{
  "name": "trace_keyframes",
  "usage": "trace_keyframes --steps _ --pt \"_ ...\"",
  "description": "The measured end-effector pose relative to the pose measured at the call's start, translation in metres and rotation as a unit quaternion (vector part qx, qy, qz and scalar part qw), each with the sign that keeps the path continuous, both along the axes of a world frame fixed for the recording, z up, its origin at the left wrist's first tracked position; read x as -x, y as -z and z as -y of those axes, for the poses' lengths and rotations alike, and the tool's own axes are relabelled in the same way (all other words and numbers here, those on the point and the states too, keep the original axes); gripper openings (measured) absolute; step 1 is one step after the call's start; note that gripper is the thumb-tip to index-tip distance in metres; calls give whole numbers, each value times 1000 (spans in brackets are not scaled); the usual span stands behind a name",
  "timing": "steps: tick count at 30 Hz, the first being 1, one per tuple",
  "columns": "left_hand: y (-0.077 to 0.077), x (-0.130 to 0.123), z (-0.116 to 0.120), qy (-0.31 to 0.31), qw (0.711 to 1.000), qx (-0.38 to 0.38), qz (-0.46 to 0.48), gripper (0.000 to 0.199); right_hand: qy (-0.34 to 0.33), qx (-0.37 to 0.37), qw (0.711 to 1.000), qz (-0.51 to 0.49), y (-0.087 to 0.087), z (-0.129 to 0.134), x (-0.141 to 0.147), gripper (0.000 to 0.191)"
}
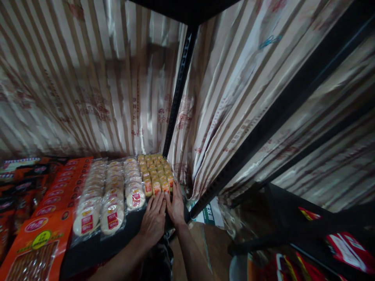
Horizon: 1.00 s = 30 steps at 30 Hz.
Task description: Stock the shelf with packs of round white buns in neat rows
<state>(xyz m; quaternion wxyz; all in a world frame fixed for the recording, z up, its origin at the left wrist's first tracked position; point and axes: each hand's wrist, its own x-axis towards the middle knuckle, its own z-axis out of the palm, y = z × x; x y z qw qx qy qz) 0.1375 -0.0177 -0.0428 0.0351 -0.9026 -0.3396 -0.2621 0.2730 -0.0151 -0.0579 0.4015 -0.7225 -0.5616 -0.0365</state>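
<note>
My left hand (154,216) reaches to the front of a block of small yellow packs with orange-red labels (156,173). Its fingers are stretched out, with the tips at the lower edge of the front packs. Beside it, my right hand (175,207) lies at the right front corner of the same block, its fingers extended along the side and front. Both hands touch the packs without lifting any. Several rows stand close together on a black shelf (88,253). Just left is a row of clear-wrapped round white items with red labels (135,199).
Two more rows of round white packs (113,218) and orange snack bags (38,242) fill the shelf leftward. A black upright post (180,89) rises at the back corner, before pleated sheeting (102,78). Another post (249,148) slants at right. Red packages (350,249) lie lower right.
</note>
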Motion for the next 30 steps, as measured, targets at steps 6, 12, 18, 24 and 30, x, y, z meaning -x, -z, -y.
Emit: trace_keyframes --steps 6,12,18,24,30 --pt "-27 2 -26 -103 995 10 13 52 -4 15 999 45 -3 0 4 66" --pt "-33 -4 -55 -47 998 14 -36 52 4 66 992 107 -3 -2 10 76" --pt "-30 -9 -58 -37 999 10 -38 53 -4 83 989 126 -3 -1 13 80" --pt "-44 -17 -70 -47 997 46 -36 52 -7 64 990 127 0 -2 12 85" --pt "-43 -29 -81 -68 991 102 -44 53 -16 47 989 136 2 -2 10 87"
